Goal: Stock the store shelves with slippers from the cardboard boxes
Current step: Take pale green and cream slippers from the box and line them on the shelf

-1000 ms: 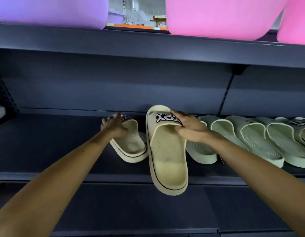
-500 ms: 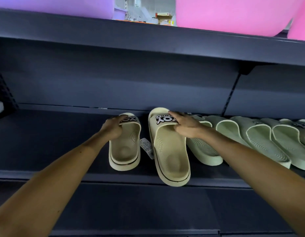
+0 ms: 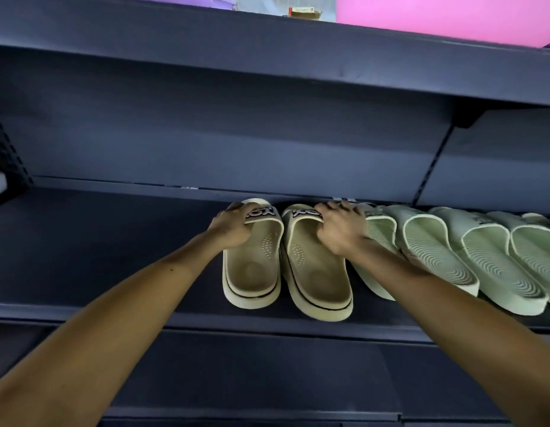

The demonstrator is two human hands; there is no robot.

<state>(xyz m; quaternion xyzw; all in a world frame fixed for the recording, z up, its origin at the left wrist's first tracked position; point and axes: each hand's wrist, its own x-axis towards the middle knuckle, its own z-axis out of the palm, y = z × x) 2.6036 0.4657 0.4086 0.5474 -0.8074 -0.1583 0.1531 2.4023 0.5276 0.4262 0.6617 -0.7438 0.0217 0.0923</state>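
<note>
My left hand (image 3: pixel 233 229) and right hand (image 3: pixel 340 231) each grip a cream rubber slipper's (image 3: pixel 252 266) strap, squaring the pair on the dark shelf (image 3: pixel 113 241).

Your right hand (image 3: pixel 340 229) covers part of the cream slipper's strap lettering (image 3: pixel 307 213); the rightmost green slipper (image 3: pixel 544 241) runs off frame.
</note>
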